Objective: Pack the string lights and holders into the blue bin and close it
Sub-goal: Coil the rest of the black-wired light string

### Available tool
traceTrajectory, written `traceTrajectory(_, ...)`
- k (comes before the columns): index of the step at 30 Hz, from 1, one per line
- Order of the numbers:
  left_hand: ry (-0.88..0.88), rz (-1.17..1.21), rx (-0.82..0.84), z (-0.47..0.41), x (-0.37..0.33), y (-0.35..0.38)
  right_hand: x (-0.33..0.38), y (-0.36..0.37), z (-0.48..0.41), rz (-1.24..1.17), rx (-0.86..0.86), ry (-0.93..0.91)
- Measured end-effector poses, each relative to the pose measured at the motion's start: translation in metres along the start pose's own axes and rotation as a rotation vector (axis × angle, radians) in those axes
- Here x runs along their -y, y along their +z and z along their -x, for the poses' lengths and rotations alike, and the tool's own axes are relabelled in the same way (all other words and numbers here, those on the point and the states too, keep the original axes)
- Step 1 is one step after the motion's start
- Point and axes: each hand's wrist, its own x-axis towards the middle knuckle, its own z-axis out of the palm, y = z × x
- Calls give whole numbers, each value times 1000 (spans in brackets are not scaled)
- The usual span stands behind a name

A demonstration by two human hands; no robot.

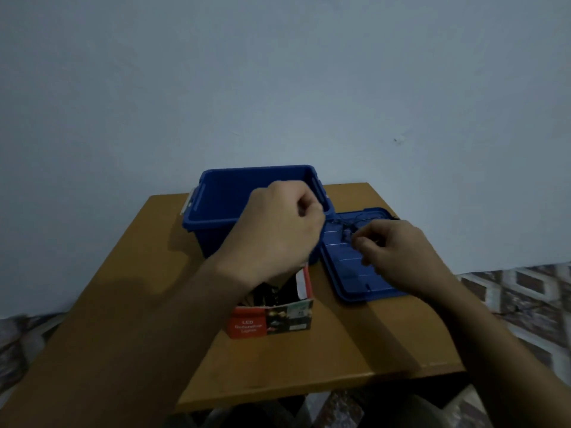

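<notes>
The open blue bin stands at the back of the wooden table, and its blue lid lies flat to its right. A thin dark string of lights stretches between my hands above the lid. My left hand is closed on one end near the bin's right wall. My right hand pinches the other end over the lid. In front of the bin sits an open red LED lights box with dark wire bunched inside.
The small wooden table stands against a pale blue wall. A white latch sits on the bin's left end. Patterned fabric lies beyond the table's right side and at the lower left.
</notes>
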Motion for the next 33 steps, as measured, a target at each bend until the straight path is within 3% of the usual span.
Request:
traceTrajectory(5, -69, -152, 292, -65, -34, 61, -58, -20, -46, 158, -35, 109)
traceTrajectory(10, -169, -507, 572, -113, -48, 135, -102, -21, -101, 238, 2, 163)
traceTrajectory(14, -214, -591, 594, -133, -27, 177, -126, -6, -135, 433, 159, 99)
traceTrajectory(20, -540, -603, 553, -144, 3, 201, -137, 9, -148, 559, 299, 77)
traceTrajectory(29, -577, -443, 394, -139, 6, 202, -141, 13, -142, 587, 91, 9)
traceTrajectory(33, -469, -401, 374, -134, -4, 191, -135, -3, -131, 501, -54, -3)
